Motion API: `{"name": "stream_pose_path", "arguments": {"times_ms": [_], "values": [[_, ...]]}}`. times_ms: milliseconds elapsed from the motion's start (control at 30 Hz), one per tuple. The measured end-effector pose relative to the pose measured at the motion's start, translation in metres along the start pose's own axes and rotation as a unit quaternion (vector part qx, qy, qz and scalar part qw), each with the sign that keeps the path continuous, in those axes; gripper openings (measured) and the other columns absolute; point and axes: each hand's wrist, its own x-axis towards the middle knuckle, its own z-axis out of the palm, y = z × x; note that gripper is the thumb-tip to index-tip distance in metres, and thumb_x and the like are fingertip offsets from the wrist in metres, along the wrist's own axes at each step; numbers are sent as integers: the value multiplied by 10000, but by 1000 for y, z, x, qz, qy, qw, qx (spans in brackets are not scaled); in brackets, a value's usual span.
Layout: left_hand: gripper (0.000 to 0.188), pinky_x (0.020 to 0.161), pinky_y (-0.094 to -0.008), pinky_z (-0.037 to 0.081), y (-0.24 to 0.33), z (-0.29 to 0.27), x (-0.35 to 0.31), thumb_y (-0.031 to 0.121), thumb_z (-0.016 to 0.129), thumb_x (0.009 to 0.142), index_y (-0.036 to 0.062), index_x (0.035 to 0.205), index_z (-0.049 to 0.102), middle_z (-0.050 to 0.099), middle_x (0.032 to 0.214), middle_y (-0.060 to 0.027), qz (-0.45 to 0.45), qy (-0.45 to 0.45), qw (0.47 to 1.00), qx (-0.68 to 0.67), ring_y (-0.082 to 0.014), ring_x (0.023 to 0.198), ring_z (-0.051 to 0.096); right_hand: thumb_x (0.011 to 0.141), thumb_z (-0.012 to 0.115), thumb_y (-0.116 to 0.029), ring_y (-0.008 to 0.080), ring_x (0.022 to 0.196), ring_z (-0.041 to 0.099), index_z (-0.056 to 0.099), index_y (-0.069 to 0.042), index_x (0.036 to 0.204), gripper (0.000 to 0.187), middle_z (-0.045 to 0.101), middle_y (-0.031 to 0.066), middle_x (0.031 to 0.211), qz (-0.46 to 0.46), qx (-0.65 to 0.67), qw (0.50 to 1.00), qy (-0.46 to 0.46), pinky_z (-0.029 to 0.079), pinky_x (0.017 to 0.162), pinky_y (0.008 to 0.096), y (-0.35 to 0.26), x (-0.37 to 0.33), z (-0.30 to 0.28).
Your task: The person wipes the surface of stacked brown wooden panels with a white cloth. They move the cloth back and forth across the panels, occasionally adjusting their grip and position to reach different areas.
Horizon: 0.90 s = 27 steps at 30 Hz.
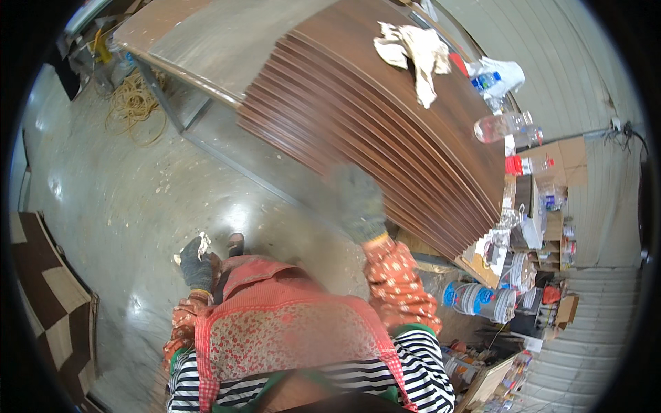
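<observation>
My left hand point(197, 266), in a dark grey knit glove, is closed around a small crumpled white rag point(201, 244) beside my apron. In a matching glove, my right hand point(359, 201) reaches forward to the near edge of a stack of brown boards point(344, 131). Motion smears its fingers, so whether they touch the boards or hold anything cannot be made out. The boards lie stepped, each edge showing past the one above. On the top board rests a larger crumpled white cloth point(416, 55).
A metal-framed table point(186, 79) carries the stack. Plastic bottles point(501, 127) stand along its right side, with white-and-blue buckets point(480, 301) below. Coiled rope point(134, 103) lies on the floor at far left. Brown and tan panels point(51, 303) stand at left.
</observation>
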Motion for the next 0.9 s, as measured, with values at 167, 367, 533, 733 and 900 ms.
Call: {"name": "stream_pose_path", "arguments": {"times_ms": [167, 367, 533, 733, 900], "values": [[445, 1031, -427, 452, 38, 31, 2, 8, 635, 772, 75, 1210, 675, 664, 1238, -149, 93, -53, 994, 23, -349, 1164, 589, 843, 669, -276, 349, 1077, 614, 573, -60, 1312, 525, 618, 162, 1146, 124, -120, 985, -7, 520, 899, 502, 106, -168, -26], [460, 1033, -458, 441, 70, 43, -4, 76, 676, 762, 102, 1222, 671, 664, 1235, -147, 145, -75, 986, 25, -357, 1151, 589, 852, 673, -232, 374, 1199, 561, 515, -59, 1400, 596, 577, 196, 1316, 409, -119, 903, -59, 458, 1011, 500, 150, -263, -51], [476, 1031, -408, 462, 76, 35, 4, 6, 663, 737, 86, 1207, 688, 678, 1218, -137, 133, -108, 984, 44, -334, 1148, 610, 904, 659, -250, 349, 1053, 632, 626, -75, 1263, 401, 650, 153, 1176, 254, -88, 962, 52, 525, 888, 444, 81, -172, -24], [474, 1043, -417, 454, 68, 26, 22, 37, 666, 731, 76, 1203, 687, 663, 1229, -155, 154, -120, 980, -32, -344, 1163, 595, 848, 636, -149, 315, 767, 635, 654, -100, 970, 133, 626, 106, 838, 139, 160, 960, 185, 524, 666, 435, 42, -85, -3], [503, 1049, -422, 446, 59, 17, 14, 33, 675, 708, 74, 1210, 683, 665, 1211, -154, 192, -82, 975, 76, -348, 1158, 594, 816, 657, -178, 337, 808, 633, 668, -102, 1036, 233, 647, 139, 900, 202, -93, 974, 47, 522, 731, 446, 98, -173, -15]]}}
